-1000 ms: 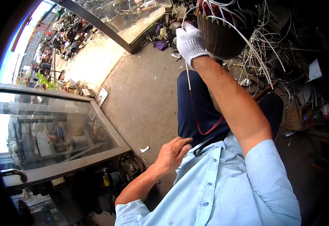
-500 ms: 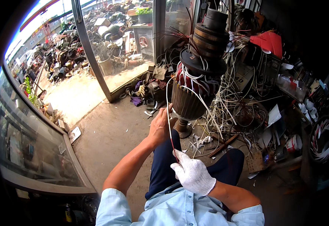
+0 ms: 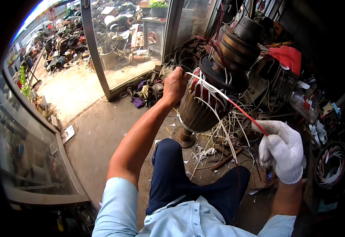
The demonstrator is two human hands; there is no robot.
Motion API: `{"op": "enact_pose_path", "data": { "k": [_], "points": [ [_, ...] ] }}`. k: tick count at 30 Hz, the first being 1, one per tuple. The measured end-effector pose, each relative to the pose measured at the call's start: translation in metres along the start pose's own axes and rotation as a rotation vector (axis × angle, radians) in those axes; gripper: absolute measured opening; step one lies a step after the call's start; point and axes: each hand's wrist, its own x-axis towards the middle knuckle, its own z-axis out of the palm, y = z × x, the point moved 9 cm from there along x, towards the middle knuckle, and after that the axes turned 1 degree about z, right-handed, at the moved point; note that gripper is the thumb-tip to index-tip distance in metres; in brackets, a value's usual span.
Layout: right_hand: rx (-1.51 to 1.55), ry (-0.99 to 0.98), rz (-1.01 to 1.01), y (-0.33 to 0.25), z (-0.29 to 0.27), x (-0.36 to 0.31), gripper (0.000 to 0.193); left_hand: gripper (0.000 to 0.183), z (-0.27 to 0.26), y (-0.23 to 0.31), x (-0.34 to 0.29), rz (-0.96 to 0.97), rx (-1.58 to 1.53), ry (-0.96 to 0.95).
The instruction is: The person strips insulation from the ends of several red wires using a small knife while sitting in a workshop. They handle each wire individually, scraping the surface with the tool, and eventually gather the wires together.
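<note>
A motor rotor stands upright on its shaft before my knees, with a slotted core [image 3: 198, 110], a black disc [image 3: 212, 77] and brownish rings [image 3: 235, 49] above. White-sleeved leads come out between core and disc. My bare left hand [image 3: 175, 85] is closed at the core's upper left, fingers at the start of a wire with white sleeve and a red length [image 3: 248, 115]. My right hand [image 3: 282, 148], in a white knit glove, pinches the red end, drawing the wire taut across the rotor. Another white lead [image 3: 220, 118] hangs loose down the core's front.
A tangle of pale wires [image 3: 235, 130] and paper scraps lies on the floor behind and right of the rotor. A coil of wire [image 3: 330, 166] sits at the far right. Glass doors [image 3: 34, 158] stand at left, scrap heaps outside. A purple rag [image 3: 137, 102] lies near the doorway.
My right hand has swung right and up with the red wire end, so the wire now runs across the rotor. My left hand has risen to the core's top. The rotor leans more rightward in view.
</note>
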Motion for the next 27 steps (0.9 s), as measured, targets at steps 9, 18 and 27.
{"op": "enact_pose_path", "data": {
  "k": [9, 18, 27],
  "points": [
    [0.261, 0.407, -0.003, 0.093, -0.13, 0.0, 0.034, 0.014, 0.032, 0.023, 0.023, 0.204, -0.078, -0.138],
    [0.441, 0.233, 0.037, 0.168, -0.139, -0.049, 0.037, 0.035, 0.032, 0.061, -0.031, 0.356, 0.14, -0.123],
    [0.205, 0.02, 0.459, 0.134, -0.104, -0.069, 0.043, 0.043, 0.061, 0.138, -0.079, 0.624, 0.195, -0.217]
  ]
}}
